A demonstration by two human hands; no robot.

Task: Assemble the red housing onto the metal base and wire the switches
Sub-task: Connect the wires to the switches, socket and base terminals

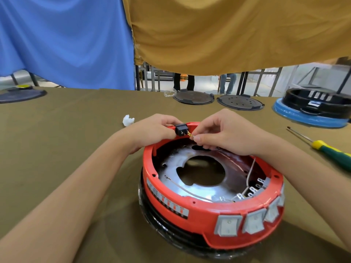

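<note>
**Wiring a switch at the housing's far rim**

Left hand (152, 130) pinches black switch (181, 130) above far rim of red housing (199, 213) – centre of worktop (57, 139). Right hand (226, 133) pinches brass terminal (190, 135) at its pins; wire hidden under fingers – metal base (190, 188) partly shadowed.

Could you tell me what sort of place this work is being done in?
Probably an assembly workshop or small factory. A cloth-covered workbench holds spare round black covers, another black housing and a screwdriver, while the hands wire a black switch at the red housing.
</note>
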